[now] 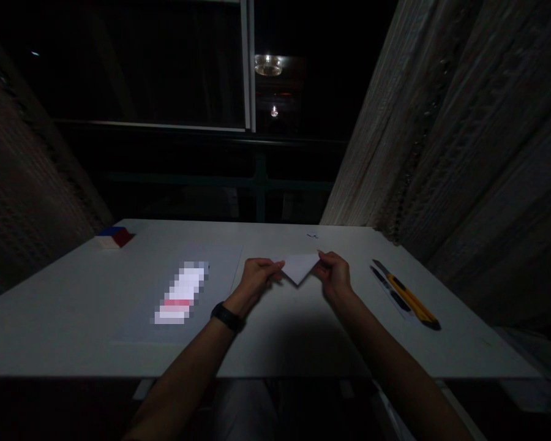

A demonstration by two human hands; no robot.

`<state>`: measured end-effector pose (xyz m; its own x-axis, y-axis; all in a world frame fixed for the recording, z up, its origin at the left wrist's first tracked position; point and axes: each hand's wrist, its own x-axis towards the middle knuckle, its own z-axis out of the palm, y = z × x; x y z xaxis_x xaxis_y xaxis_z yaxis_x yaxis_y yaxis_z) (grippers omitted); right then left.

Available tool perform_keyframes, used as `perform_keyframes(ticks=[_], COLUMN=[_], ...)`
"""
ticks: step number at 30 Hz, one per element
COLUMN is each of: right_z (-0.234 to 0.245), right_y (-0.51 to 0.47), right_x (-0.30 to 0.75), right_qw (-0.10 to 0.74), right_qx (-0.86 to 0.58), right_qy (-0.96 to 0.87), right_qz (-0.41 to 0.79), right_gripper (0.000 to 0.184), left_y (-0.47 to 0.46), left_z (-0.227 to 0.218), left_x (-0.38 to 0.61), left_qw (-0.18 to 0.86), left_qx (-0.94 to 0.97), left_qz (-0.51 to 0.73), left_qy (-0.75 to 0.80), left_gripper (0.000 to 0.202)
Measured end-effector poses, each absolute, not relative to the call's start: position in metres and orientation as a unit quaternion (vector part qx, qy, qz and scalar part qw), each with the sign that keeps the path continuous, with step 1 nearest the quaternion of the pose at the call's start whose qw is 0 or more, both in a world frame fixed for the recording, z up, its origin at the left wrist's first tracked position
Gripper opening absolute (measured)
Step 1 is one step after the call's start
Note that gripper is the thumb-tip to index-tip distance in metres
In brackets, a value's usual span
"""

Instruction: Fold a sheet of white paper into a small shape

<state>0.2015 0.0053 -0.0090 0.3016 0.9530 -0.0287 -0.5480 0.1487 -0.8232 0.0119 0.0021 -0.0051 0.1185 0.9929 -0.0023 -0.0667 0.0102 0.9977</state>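
A small white piece of folded paper [298, 267], triangular with its point down toward me, is held between my hands just above the table. My left hand [259, 274] pinches its left corner between thumb and fingers; a dark band circles that wrist. The right corner is gripped by my right hand [334, 272], whose thumb lies at the paper's upper edge. Beyond the paper, a tiny scrap [312, 235] lies on the white table [275, 343].
On the left, a bright pixelated rectangle [182, 293] lies on a larger white sheet [133, 324]. A cube puzzle [112, 237] stands at the far left. A yellow utility knife [413, 300] and a slim black cutter [390, 290] lie at the right. Curtains [395, 116] flank the dark window.
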Motion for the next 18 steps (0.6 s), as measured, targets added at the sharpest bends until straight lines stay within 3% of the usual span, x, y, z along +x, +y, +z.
perform_keyframes(ticks=[3,9,18], right_z=[-0.010,-0.016,-0.019], right_y=[-0.001,-0.012,-0.011], right_x=[0.190,0.159,0.161], right_qw=[0.684,0.572,0.540], right_qx=[-0.373,-0.402,-0.443], right_qy=[-0.287,-0.387,-0.383], right_qz=[0.557,0.602,0.604], right_gripper=[0.019,0.039,0.031], left_y=[0.001,-0.003,-0.002], left_z=[-0.003,0.000,-0.003], left_x=[0.013,0.014,0.015], left_qw=[0.538,0.536,0.548], left_qx=[0.498,0.488,0.477], left_qz=[0.500,0.515,0.510], left_qy=[0.461,0.458,0.459], left_gripper=[0.037,0.035,0.035])
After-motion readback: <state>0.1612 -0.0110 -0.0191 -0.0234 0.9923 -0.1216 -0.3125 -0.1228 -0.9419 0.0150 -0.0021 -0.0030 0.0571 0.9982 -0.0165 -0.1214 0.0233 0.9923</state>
